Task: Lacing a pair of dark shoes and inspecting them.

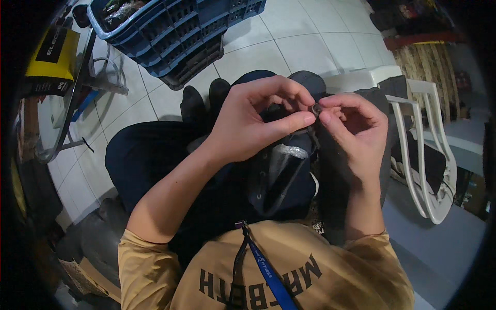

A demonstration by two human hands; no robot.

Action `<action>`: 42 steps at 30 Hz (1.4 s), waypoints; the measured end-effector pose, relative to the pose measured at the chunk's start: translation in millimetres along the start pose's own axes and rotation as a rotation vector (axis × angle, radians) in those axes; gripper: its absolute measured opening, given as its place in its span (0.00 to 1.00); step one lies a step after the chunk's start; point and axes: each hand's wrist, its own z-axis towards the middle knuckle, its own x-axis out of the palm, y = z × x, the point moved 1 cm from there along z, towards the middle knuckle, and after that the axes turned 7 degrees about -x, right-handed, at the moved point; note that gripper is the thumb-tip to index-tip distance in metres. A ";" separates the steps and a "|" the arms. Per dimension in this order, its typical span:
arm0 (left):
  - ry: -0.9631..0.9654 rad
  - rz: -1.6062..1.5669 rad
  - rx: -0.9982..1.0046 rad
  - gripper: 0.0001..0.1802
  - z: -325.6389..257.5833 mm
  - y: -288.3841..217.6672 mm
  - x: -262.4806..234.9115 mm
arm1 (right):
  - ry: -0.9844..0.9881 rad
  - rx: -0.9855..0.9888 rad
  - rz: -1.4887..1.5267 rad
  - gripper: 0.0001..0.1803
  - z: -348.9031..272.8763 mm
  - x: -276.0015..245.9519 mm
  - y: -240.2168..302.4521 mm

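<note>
Above my lap, my left hand and my right hand meet at the fingertips. Pinched between them is a small dark round piece with a ring-like rim; it is too small to name. My left thumb and forefinger press on it from the left, my right thumb and forefinger from the right. Below the hands, a black item with eyelet-like dots and shiny clear plastic at its top lies on my lap; its kind is unclear.
A blue plastic crate with plastic-wrapped contents stands ahead on the tiled floor. To the right is a white plastic chair. At the left, a yellow and black box rests on a metal-edged table. A blue lanyard hangs on my chest.
</note>
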 end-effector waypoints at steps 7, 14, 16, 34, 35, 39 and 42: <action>-0.047 0.091 0.053 0.12 -1.3 -1.5 -1.3 | 0.037 -0.040 -0.105 0.09 8.4 2.4 8.5; -0.070 0.201 0.100 0.12 -1.2 -3.3 0.1 | 0.066 -0.004 -0.063 0.08 10.7 0.4 7.6; -0.069 0.202 0.112 0.12 -1.1 -1.5 -0.9 | 0.073 -0.004 -0.047 0.07 11.1 -0.5 6.3; -0.076 0.144 0.030 0.13 0.0 -3.1 -2.1 | 0.105 -0.146 -0.091 0.06 15.5 -0.7 1.8; -0.086 0.100 -0.002 0.14 0.3 -1.8 -2.0 | 0.091 -0.146 -0.063 0.07 15.7 -0.7 1.5; -0.042 0.069 0.000 0.13 -0.4 0.8 -2.5 | 0.130 -0.155 -0.092 0.08 14.3 -5.7 -0.6; -0.032 0.033 0.028 0.12 -0.7 1.8 -1.3 | 0.069 -0.175 -0.116 0.09 11.2 4.0 2.6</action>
